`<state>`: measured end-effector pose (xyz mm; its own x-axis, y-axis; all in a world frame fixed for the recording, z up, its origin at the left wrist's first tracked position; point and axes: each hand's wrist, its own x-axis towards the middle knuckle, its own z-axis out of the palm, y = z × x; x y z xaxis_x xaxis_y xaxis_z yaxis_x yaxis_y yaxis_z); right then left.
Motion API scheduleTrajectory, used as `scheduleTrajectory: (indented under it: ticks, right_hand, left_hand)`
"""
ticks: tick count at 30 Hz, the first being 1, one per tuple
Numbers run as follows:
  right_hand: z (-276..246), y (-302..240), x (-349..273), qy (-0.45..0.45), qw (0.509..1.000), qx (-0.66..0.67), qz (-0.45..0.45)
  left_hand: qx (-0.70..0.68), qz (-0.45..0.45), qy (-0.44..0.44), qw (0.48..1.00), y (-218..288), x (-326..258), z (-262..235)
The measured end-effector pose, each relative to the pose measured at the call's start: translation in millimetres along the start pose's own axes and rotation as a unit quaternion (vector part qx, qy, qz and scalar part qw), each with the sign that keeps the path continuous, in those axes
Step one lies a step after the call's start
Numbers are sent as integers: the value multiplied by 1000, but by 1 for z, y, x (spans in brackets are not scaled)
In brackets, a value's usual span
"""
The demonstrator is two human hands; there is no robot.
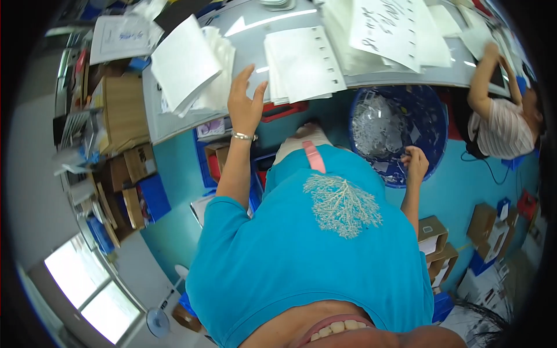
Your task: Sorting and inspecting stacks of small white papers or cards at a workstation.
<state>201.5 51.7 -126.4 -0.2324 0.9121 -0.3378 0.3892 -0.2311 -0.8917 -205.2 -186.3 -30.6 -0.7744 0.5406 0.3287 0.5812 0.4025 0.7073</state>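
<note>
Upper centre of frame, left hand (246, 104): fingers spread, empty, by white sheets (194, 66) on the bench (243, 29).
Right hand (415, 163): curled at blue bin (432, 124) rim; grip unclear.
Advice: lift one sheet squarely.

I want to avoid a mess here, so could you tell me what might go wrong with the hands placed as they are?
The left hand reaches open toward the white sheet stack, which overhangs the grey table edge; a nudge could tip sheets to the floor. The right hand rests on the rim of the blue bin of clear plastic scraps; leaning there might tilt it and spill them.
</note>
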Motion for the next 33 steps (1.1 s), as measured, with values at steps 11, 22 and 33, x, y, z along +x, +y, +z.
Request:
scheduleTrajectory:
  ticks: [11,22,33]
  right_hand:
    - [67,-20,5,-161,986,-28,24]
    - [80,-14,4,-165,985,-38,19]
    - [83,-4,0,-173,984,-40,17]
  left_hand:
    - [345,85,-44,934,-43,70,-123]
    - [371,155,-75,913,-41,79,-134]
    - [417,199,-54,885,-48,79,-133]
